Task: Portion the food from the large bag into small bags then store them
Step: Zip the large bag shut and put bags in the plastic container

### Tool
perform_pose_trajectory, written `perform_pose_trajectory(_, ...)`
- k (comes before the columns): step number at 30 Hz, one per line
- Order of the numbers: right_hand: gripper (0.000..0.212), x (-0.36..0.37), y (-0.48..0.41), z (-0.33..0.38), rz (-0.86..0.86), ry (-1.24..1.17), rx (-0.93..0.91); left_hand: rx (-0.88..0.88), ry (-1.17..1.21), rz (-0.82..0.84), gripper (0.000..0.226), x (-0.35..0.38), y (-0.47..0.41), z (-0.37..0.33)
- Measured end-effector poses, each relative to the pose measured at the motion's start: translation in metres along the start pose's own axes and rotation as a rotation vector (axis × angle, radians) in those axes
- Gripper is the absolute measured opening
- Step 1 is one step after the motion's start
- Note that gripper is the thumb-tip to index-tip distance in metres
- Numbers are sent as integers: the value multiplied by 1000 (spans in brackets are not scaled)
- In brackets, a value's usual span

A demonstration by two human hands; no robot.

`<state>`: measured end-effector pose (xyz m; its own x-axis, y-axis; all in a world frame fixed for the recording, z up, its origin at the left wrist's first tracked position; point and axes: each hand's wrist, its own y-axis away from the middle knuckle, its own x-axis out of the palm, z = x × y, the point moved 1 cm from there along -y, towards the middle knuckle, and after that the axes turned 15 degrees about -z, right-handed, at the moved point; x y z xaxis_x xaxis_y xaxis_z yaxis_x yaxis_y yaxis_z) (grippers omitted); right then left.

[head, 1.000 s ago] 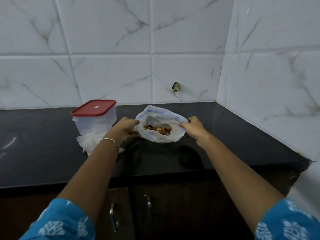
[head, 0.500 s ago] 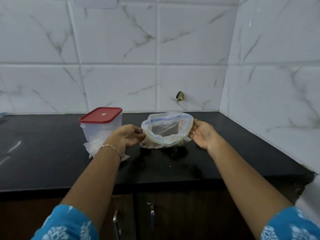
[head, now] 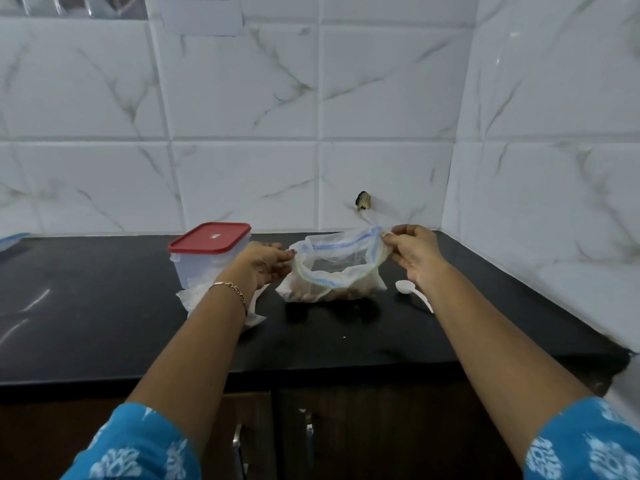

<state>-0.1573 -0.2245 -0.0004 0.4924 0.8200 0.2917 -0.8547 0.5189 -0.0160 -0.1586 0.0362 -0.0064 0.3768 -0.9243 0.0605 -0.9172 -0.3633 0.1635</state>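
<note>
A large clear zip bag (head: 341,271) with a blue zip strip stands on the black counter (head: 104,323), brown food showing at its bottom. My left hand (head: 265,263) pinches the bag's left rim. My right hand (head: 412,252) pinches the right rim, and the mouth is stretched wide between them. A stack of small clear bags (head: 197,299) lies under my left wrist, in front of a clear container with a red lid (head: 211,252). A white plastic spoon (head: 414,294) lies on the counter just right of the bag.
White marble-patterned tiles cover the back wall and the right side wall (head: 540,168), forming a corner behind the bag. Dark cabinet doors with metal handles (head: 308,434) sit below the counter's front edge. A blue-edged object (head: 12,240) shows at the far left.
Both hands lifted and pulled the bag's rim apart, the right hand going from a flat palm to a pinch. The white spoon has come into view right of the bag.
</note>
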Motion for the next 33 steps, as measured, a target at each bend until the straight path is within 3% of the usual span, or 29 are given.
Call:
perform_pose_trajectory(4,25,-2,-2,9,-82,238,-159,206,-187,-166,35,0,0,-14)
perform_pose_trajectory(8,21,-6,-1,16,-123,528,-347,422,-420,-303,27,-8,-3,-23)
perform_pose_trajectory(15,29,-3,6,20,-123,974,-760,805,-918,-382,22,0,4,-29)
perform_pose_trajectory(19,17,-3,4,20,-108,987,-679,648,-953,-283,30,-3,3,-26)
perform_pose_trajectory(21,20,-4,2,23,-45,857,-474,403,-692,-178,24,-4,2,-25)
perform_pose_trajectory(23,9,-4,2,26,22,628,-191,170,-400,-81,18,-6,5,-25)
perform_pose_trajectory(25,7,-7,2,28,56,524,-6,49,-250,-30,16,-9,9,-27)
perform_pose_trajectory(28,24,-9,-3,26,91,545,37,-55,-81,40,20,-13,13,-30)
perform_pose_trajectory(33,21,-5,-10,19,124,474,13,-157,123,78,37,-19,6,-25)
